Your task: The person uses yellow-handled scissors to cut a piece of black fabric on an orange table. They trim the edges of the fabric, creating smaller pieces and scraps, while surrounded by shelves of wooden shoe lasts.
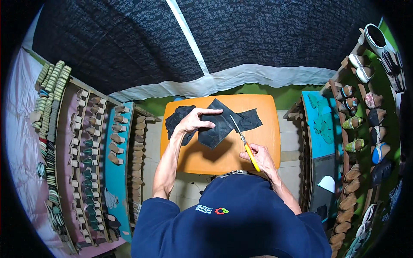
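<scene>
My left hand (193, 121) holds a piece of black cloth (214, 133), with its thumb and forefinger stretched apart along the cloth. The cloth casts a shadow on the orange tabletop (258, 142) and seems raised a little above it. In my right hand (261, 159) is a pair of scissors (249, 155) with yellow-orange handles. Their metal blades point away from me, beside the right edge of the cloth. More black cloth (174, 119) lies crumpled under and left of my left hand. A smaller black strip (250, 120) extends right of the blades.
On the left stand racks with several shoe lasts (117, 138) and rolled striped material (56, 81). The right-hand shelves hold finished shoes (353, 123) and brown lasts (344, 215). Dark patterned cloth (266, 34) hangs behind the table. A white curved piece (327, 184) lies on the right side board.
</scene>
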Demonstrator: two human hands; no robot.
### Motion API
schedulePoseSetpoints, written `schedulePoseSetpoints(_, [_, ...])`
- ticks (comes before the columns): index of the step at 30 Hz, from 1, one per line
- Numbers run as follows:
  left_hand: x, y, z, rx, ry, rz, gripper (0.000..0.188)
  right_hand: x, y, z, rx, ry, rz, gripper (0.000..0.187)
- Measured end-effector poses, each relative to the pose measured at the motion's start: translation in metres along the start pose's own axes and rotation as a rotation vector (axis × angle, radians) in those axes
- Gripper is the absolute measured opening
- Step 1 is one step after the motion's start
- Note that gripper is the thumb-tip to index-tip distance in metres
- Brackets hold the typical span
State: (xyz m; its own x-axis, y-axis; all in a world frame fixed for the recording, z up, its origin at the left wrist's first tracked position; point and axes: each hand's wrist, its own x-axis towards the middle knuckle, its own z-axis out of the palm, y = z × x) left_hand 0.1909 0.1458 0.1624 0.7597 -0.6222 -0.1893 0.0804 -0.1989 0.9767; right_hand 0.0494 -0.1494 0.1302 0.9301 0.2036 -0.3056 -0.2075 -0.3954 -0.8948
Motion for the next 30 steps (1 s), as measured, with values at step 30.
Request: schedulePoseSetpoints(30, [-0.003,0.015,0.03,0.084,-0.055,0.032,0.06,-0.016,0.016,0.003,0.178,0.026,0.026,0.052])
